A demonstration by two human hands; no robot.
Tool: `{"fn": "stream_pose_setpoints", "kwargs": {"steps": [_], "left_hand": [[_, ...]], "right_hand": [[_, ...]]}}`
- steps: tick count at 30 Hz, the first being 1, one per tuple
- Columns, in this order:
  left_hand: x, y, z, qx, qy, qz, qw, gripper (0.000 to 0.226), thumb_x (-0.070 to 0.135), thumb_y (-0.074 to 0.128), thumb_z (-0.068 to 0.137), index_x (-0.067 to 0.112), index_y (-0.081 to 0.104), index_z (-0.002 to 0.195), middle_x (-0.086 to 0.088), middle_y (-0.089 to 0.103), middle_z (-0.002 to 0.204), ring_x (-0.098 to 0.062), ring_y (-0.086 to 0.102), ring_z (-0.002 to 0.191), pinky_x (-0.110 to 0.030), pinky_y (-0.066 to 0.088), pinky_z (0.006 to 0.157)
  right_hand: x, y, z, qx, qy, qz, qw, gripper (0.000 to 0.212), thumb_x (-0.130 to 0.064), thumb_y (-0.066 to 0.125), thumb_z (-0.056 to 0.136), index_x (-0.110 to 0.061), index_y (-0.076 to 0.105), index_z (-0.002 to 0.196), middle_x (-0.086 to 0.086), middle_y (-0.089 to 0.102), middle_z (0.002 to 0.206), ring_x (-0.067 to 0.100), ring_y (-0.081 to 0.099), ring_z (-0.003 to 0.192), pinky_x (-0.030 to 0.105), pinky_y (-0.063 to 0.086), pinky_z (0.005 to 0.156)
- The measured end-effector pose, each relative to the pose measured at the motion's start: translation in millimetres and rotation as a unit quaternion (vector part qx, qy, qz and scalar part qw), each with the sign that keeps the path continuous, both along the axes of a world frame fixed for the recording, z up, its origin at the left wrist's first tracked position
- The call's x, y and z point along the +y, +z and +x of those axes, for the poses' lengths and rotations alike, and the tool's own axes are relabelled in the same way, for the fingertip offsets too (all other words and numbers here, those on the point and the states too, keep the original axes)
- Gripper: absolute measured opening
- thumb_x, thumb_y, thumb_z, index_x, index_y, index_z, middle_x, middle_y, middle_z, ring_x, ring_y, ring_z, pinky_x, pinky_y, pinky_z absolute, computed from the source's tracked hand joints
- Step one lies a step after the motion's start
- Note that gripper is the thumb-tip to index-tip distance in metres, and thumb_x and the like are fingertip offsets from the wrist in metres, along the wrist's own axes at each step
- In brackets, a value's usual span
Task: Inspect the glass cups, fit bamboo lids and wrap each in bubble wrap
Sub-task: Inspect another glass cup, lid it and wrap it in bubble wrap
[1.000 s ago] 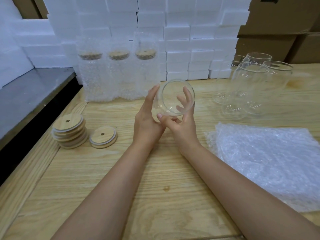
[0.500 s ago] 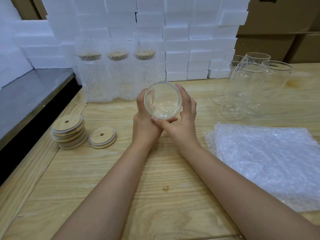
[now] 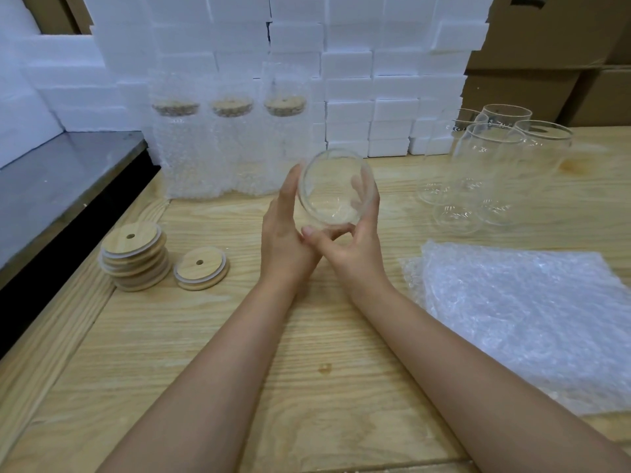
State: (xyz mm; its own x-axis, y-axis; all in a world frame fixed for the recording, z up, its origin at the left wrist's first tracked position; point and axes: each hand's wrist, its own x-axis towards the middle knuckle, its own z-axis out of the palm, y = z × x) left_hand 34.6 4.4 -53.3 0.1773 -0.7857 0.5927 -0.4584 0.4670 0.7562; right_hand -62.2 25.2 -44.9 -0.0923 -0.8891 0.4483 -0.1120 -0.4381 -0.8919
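Note:
A clear glass cup (image 3: 336,187) is held tilted above the wooden table (image 3: 307,387), one round end turned toward me. My left hand (image 3: 285,233) presses its left side and my right hand (image 3: 355,244) wraps its right side, fingers behind the glass. Several bare glass cups (image 3: 495,165) stand at the right rear. A stack of bamboo lids (image 3: 135,256) and a single bamboo lid (image 3: 201,268) lie at the left. Bubble wrap sheets (image 3: 522,322) lie at the right. Three wrapped, lidded cups (image 3: 228,148) stand at the back.
White foam blocks (image 3: 358,80) are stacked along the back wall, with cardboard boxes (image 3: 553,46) at the right rear. A grey metal surface (image 3: 58,179) lies lower at the left, past the table's edge.
The cup has been turned between both hands and shifted slightly right; its round end now faces a bit more to the right. Both hands stay on it.

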Motion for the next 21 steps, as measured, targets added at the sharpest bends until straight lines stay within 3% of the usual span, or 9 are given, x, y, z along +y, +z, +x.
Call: {"fn": "stream_pose_setpoints", "kwargs": {"steps": [3, 9, 12, 17, 21], "left_hand": [[-1.1, 0.6, -0.3, 0.036, -0.006, 0.005, 0.999, 0.103, 0.060, 0.076, 0.051, 0.048, 0.026, 0.140, 0.010, 0.055, 0.131, -0.013, 0.053, 0.119, -0.029, 0.042, 0.097], [-5.4, -3.0, -0.1, 0.039, -0.014, 0.032, 0.999, 0.102, 0.051, 0.085, 0.056, 0.046, 0.030, 0.142, 0.016, 0.054, 0.114, -0.008, 0.051, 0.103, -0.009, 0.035, 0.082], [-5.9, -2.8, 0.3, 0.038, -0.023, 0.051, 0.998, 0.099, 0.048, 0.087, 0.057, 0.044, 0.034, 0.141, 0.011, 0.055, 0.111, -0.009, 0.050, 0.099, -0.016, 0.037, 0.080], [-6.6, -2.3, -0.7, 0.040, -0.028, 0.077, 0.996, 0.094, 0.052, 0.084, 0.057, 0.055, 0.031, 0.134, 0.013, 0.051, 0.106, -0.010, 0.051, 0.097, -0.017, 0.034, 0.075], [-7.6, -3.1, 0.1, 0.047, -0.034, 0.083, 0.995, 0.094, 0.051, 0.084, 0.058, 0.060, 0.027, 0.131, 0.011, 0.052, 0.107, -0.013, 0.052, 0.101, -0.024, 0.043, 0.081]], "right_hand": [[-1.3, -2.1, 1.9, 0.029, -0.030, 0.017, 0.999, 0.096, -0.022, 0.078, 0.077, -0.040, 0.014, 0.146, -0.015, 0.031, 0.147, 0.015, 0.027, 0.136, 0.041, 0.031, 0.112], [-7.4, -6.7, 1.8, 0.022, -0.055, 0.051, 0.997, 0.083, -0.036, 0.074, 0.080, -0.040, 0.024, 0.146, -0.015, 0.043, 0.137, 0.014, 0.031, 0.126, 0.034, 0.029, 0.108], [-8.6, -6.9, 1.6, 0.015, -0.062, 0.066, 0.996, 0.082, -0.037, 0.074, 0.080, -0.039, 0.025, 0.146, -0.012, 0.045, 0.134, 0.014, 0.032, 0.125, 0.031, 0.029, 0.103], [-7.5, -5.4, 1.8, 0.022, -0.076, 0.085, 0.993, 0.081, -0.039, 0.073, 0.080, -0.039, 0.027, 0.146, -0.005, 0.046, 0.135, 0.013, 0.031, 0.124, 0.041, 0.030, 0.110], [-6.9, -3.3, 3.6, 0.040, -0.084, 0.085, 0.992, 0.081, -0.042, 0.072, 0.081, -0.039, 0.026, 0.147, -0.004, 0.046, 0.136, 0.010, 0.030, 0.121, 0.045, 0.030, 0.110]]}}
